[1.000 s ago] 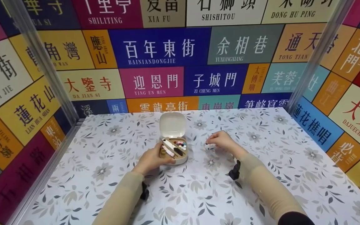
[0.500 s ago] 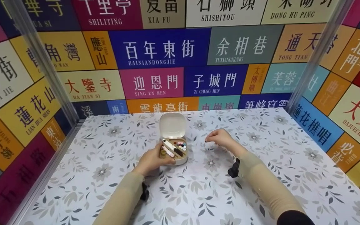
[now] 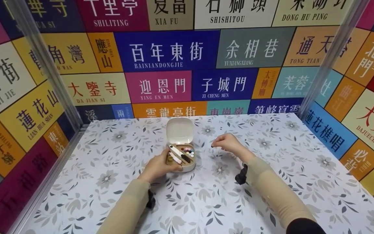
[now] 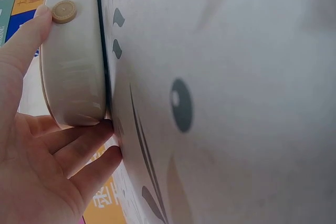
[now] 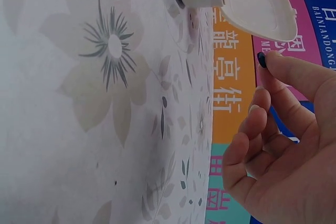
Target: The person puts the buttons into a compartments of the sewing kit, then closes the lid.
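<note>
A small white box point(image 3: 189, 167) stands on the table with its lid point(image 3: 180, 130) raised at the back. Inside, tan compartments hold several small coloured round pieces point(image 3: 189, 151) like buttons, and white and black slim items point(image 3: 176, 151) on the left. My left hand point(image 3: 157, 167) grips the box's left side; in the left wrist view its thumb lies beside a round tan knob point(image 4: 64, 11) on the front wall. To the right of the box, my right hand point(image 3: 228, 143) is raised above the table, pinching a small dark button point(image 5: 262, 60) between thumb and forefinger.
A white tablecloth point(image 3: 122, 201) with grey flowers and leaves covers the table. Behind and at both sides rise walls of colourful sign panels point(image 3: 167, 50), with clear upright posts point(image 3: 325, 61) at the corners.
My right hand has shifted slightly left, closer to the box, with the dark button still pinched. The left hand keeps its grip and the box stays put.
</note>
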`<state>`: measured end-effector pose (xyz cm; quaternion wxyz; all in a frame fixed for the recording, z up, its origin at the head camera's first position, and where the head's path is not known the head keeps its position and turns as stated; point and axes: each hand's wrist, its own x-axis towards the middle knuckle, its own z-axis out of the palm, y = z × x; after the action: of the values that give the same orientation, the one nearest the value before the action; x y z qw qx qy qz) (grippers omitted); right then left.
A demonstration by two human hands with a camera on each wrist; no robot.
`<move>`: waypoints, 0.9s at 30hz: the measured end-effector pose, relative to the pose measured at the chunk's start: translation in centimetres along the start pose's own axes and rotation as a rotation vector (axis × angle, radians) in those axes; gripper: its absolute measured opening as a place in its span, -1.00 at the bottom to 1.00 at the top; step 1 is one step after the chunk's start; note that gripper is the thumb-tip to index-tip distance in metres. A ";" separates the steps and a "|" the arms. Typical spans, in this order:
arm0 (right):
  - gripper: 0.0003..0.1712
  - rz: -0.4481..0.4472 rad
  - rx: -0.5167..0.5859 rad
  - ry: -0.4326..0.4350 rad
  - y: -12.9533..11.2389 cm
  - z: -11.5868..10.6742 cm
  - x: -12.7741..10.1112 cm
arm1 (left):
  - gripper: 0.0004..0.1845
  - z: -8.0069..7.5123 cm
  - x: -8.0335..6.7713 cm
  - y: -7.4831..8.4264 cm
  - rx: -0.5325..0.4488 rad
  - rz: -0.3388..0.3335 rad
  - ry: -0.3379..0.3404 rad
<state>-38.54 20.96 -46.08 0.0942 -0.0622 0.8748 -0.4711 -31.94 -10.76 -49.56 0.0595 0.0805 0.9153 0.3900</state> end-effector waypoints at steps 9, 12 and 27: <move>-0.87 -0.017 -0.026 0.028 -0.8 0.6 0.2 | 0.26 0.0 -0.1 0.0 0.028 0.034 0.003; -0.86 -0.024 -0.039 0.025 -1.0 0.8 0.4 | 0.26 0.0 -0.2 0.1 0.033 0.030 0.006; -0.85 -0.002 -0.034 0.029 -1.5 1.9 1.1 | 0.29 0.1 0.0 0.2 0.005 -0.004 -0.009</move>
<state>-39.15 18.39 -45.96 0.0801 -0.0581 0.8838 -0.4573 -31.88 -10.61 -49.48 0.0640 0.0805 0.9162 0.3873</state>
